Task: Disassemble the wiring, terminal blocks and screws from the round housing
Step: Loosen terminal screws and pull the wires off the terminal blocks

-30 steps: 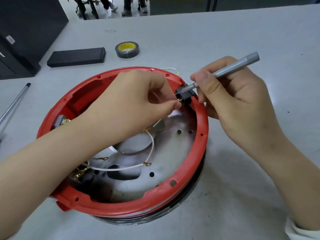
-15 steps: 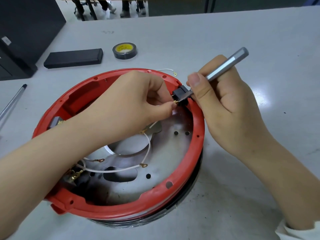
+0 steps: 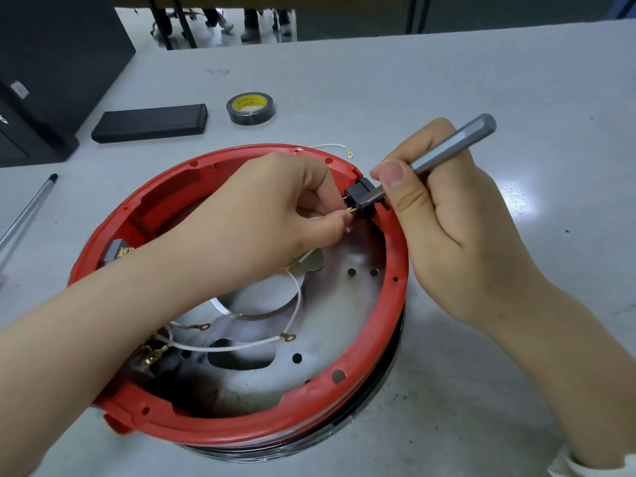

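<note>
The round red housing (image 3: 371,366) lies open side up on the grey table, with a metal plate inside. A black terminal block (image 3: 361,199) sits on its far right rim. My left hand (image 3: 268,215) reaches across the housing and pinches a brass terminal at the block's inner side. My right hand (image 3: 444,215) grips a grey screwdriver (image 3: 451,142) whose tip meets the block from the right. White wires (image 3: 241,346) with ring lugs lie loose on the plate. Another terminal block (image 3: 115,254) sits at the left rim, and brass connectors (image 3: 151,358) show near my left forearm.
A roll of black tape (image 3: 250,108) and a flat black box (image 3: 149,122) lie beyond the housing. One loose white wire (image 3: 335,148) rests on the table behind the rim. A thin pen-like tool (image 3: 29,210) lies at the left. A dark cabinet (image 3: 51,63) stands far left.
The screwdriver's handle has tilted up more steeply, and my right hand has shifted slightly. My left hand keeps its pinch at the block.
</note>
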Available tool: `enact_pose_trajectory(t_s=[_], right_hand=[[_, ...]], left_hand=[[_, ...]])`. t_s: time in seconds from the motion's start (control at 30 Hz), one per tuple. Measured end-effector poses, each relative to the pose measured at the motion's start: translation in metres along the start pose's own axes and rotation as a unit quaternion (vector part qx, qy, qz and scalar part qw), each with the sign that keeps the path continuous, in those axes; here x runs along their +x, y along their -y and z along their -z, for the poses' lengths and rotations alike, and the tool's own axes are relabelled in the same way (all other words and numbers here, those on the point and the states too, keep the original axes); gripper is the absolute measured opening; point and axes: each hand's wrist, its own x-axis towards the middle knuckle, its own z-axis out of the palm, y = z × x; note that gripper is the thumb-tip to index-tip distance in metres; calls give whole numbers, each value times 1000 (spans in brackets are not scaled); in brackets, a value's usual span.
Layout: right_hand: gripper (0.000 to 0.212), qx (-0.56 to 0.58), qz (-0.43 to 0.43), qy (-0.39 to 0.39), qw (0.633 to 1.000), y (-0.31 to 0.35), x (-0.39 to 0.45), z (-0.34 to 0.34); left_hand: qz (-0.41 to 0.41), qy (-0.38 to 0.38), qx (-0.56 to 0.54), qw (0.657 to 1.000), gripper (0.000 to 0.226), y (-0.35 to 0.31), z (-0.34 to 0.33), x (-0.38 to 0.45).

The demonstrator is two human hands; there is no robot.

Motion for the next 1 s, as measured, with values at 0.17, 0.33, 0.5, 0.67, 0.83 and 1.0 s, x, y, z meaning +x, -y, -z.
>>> enact_pose_trajectory(t_s=[0.17,0.33,0.5,0.67,0.83,1.0], right_hand=[[12,-7,-4,6,1000,1,0,0],[16,-17,-5,9,1000,2,0,0],[15,-26,9,-5,1000,1,0,-2],[12,-42,24,-17,999,0,0,-4],[12,-43,32,-31,998,0,-1,-4],[13,-47,33,-37,998,0,0,-4]], left_hand=[[0,1,-5,1000,18,1,0,0],[3,6,-10,1000,18,2,0,1],[2,2,-10,1000,19,2,-1,2],[0,0,-5,1000,18,2,-1,2],[-2,5,-12,1000,17,2,-1,2],[0,2,-9,1000,19,2,-1,2]])
